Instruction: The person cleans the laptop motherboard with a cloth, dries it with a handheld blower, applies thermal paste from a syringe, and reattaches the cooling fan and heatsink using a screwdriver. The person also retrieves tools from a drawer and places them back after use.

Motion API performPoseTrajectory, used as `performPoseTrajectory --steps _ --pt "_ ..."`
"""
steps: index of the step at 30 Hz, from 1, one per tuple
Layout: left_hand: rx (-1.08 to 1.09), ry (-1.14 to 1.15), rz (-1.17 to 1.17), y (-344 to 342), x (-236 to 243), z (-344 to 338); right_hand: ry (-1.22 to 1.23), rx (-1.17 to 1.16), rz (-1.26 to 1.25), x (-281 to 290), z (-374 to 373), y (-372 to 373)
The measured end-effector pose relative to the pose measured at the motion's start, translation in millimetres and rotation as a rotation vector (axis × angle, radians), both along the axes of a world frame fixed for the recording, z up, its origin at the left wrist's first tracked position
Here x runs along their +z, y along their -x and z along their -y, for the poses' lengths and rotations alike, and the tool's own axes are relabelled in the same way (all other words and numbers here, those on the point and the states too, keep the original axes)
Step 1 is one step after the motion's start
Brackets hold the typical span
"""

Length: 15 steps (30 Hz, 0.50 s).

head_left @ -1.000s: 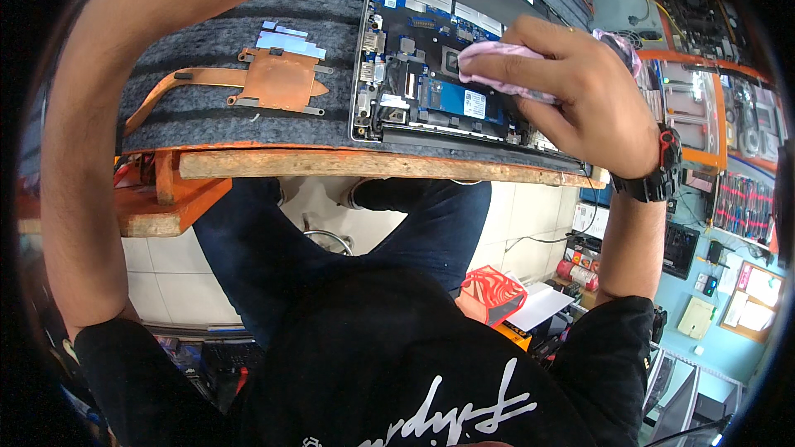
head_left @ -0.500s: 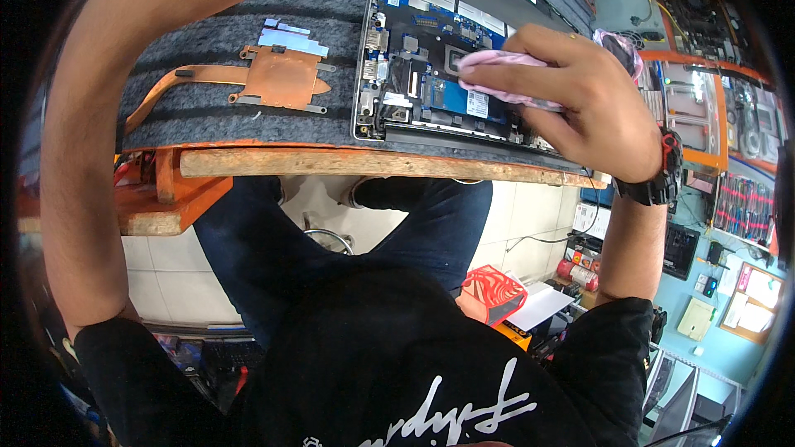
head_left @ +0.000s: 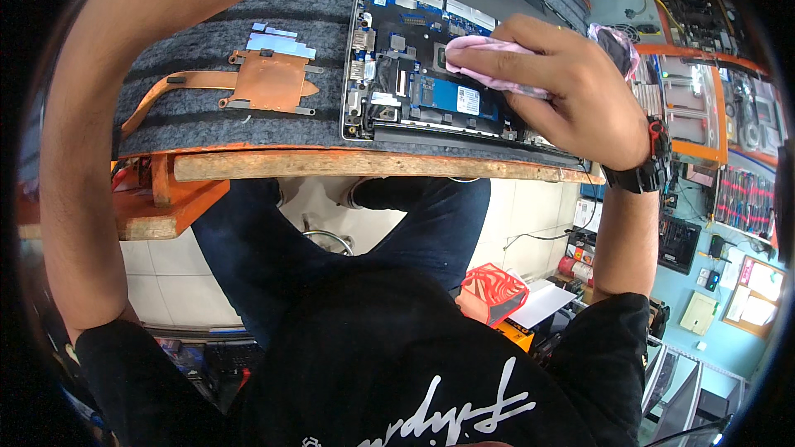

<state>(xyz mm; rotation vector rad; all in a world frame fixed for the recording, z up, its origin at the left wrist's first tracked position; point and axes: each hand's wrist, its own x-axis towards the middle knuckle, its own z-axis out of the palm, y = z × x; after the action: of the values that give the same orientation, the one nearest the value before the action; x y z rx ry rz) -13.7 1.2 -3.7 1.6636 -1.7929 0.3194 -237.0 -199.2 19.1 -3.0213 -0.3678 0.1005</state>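
Observation:
An opened laptop (head_left: 395, 131) lies on the grey striped mat (head_left: 281, 136), its board and blue drive (head_left: 439, 93) exposed. My right hand (head_left: 563, 87) pinches a pink cloth (head_left: 472, 58), pressed at a chip in the middle of the board, which the cloth partly covers. Left of the laptop, a copper heatsink (head_left: 269, 83) with a curved pipe rests on the mat. My left forearm (head_left: 87, 182) arches up the left side and out at the top edge, so my left hand is out of sight.
The bench's wooden front edge (head_left: 331, 167) runs above my legs, with an orange wooden piece (head_left: 174, 217) at the left. A red patterned box (head_left: 489, 288) and white sheet (head_left: 538, 308) sit lower right. Shelves of parts (head_left: 737, 207) and cables line the right.
The laptop, heatsink and bench appear a little further left in the picture. My right hand with the cloth shifts slightly too and stays at the same part of the board.

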Motion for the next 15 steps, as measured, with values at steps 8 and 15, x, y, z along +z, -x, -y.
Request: performPoseTrajectory --steps 8,15 --pt "-0.047 -0.06 -0.033 -5 -5 12 -0.028 -0.074 -0.068 2 5 9" --pt "0.018 -0.054 -0.029 0 4 -2 -0.004 -0.037 -0.1 7 1 1"
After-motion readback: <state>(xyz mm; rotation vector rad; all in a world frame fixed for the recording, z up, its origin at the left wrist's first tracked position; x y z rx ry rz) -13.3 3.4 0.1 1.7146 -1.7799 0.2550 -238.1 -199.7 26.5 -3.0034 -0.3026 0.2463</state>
